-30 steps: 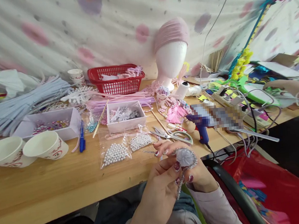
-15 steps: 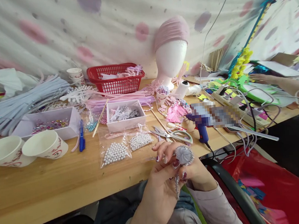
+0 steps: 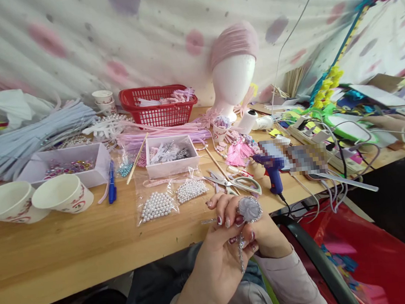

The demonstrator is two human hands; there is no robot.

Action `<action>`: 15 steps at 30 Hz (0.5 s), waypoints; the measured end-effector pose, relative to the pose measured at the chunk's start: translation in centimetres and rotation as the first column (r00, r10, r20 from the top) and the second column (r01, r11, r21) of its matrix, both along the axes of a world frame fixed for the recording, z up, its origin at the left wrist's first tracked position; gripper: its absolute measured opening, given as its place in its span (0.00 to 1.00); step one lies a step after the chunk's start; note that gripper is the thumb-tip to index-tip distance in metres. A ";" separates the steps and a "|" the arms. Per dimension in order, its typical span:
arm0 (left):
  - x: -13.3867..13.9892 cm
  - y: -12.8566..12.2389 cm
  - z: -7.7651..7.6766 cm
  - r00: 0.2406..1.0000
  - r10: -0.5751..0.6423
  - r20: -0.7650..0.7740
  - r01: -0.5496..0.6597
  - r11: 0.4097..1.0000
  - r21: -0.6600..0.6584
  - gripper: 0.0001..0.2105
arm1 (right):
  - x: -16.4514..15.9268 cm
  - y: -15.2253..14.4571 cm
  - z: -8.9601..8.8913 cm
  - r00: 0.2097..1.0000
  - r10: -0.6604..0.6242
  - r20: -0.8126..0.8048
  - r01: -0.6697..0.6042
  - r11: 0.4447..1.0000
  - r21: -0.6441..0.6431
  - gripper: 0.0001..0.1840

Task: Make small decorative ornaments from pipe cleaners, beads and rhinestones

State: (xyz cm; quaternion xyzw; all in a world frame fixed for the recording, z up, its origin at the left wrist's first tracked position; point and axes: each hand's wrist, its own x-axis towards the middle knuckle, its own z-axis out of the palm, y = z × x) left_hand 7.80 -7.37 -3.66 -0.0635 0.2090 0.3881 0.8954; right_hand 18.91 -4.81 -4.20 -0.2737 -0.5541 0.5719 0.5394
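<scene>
Close in front of my body, both hands hold a grey fuzzy flower point(image 3: 250, 209) edged with silver tinsel. My left hand point(image 3: 216, 256) is closed around its lower side, thumb pressed near the bloom. From the right, my right hand point(image 3: 267, 231) grips it too, with fingers curled over beside the bloom. A silver tinsel stem point(image 3: 241, 253) hangs down between the hands, and a thin tinsel end pokes out at the left. Parts of the fingers hide one another. Just beyond lie scissors point(image 3: 247, 185) and bags of white pearl beads point(image 3: 157, 206).
Paper cups point(image 3: 63, 194), a blue pen point(image 3: 111, 182) and a white box of trims point(image 3: 173, 167) stand left. Behind are a red basket point(image 3: 163, 115) and a foam head point(image 3: 234, 77). A glue gun point(image 3: 274, 171) with cables lies right. Another person's arm point(image 3: 397, 126) reaches in.
My fingers have shifted slightly around the flower, which stays in nearly the same place. The other person's arm has drawn back to the right. The camera view has moved slightly.
</scene>
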 end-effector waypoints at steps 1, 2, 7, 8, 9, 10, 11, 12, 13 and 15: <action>0.0 0.0 0.0 1.000 -0.002 0.008 0.002 1.000 0.002 0.20 | 0.0 0.0 -0.1 1.000 0.001 -0.006 -0.001 1.000 0.000 0.17; 0.0 0.0 0.0 1.000 -0.001 0.015 0.001 1.000 0.003 0.20 | 0.0 -0.1 -0.1 1.000 0.003 -0.010 -0.003 1.000 -0.003 0.17; 0.0 0.0 0.4 0.998 0.044 0.040 -0.044 0.999 0.008 0.18 | 0.2 -0.7 -0.2 1.000 -0.007 0.015 0.007 0.999 -0.035 0.18; 0.0 0.0 0.5 0.998 0.052 0.046 -0.052 0.999 0.014 0.18 | 0.2 -0.8 -0.2 1.000 -0.023 0.017 0.023 0.999 -0.034 0.18; 0.0 0.0 0.5 0.997 0.060 0.050 -0.061 0.998 0.023 0.17 | 0.2 -1.0 -0.2 0.999 -0.040 0.019 0.040 0.999 -0.033 0.18; 0.0 0.0 0.5 0.996 0.068 0.054 -0.070 0.997 0.034 0.17 | 0.2 -1.1 -0.3 0.998 -0.054 0.022 0.055 0.998 -0.035 0.17; 0.0 0.0 0.5 0.996 0.073 0.055 -0.076 0.996 0.046 0.16 | 0.2 -1.2 -0.4 0.998 -0.064 0.026 0.065 0.997 -0.040 0.16; 0.1 -0.1 0.4 0.996 0.077 0.053 -0.080 0.995 0.056 0.16 | 0.2 -1.2 -0.4 0.997 -0.069 0.027 0.070 0.997 -0.042 0.15; 0.1 -0.1 0.4 0.996 0.079 0.049 -0.082 0.995 0.065 0.16 | 0.2 -1.2 -0.5 0.997 -0.067 0.025 0.068 0.997 -0.039 0.14; 0.2 -0.2 0.3 0.996 0.080 0.041 -0.083 0.993 0.086 0.15 | 0.3 -1.1 -0.7 0.999 -0.050 0.020 0.051 0.998 -0.024 0.12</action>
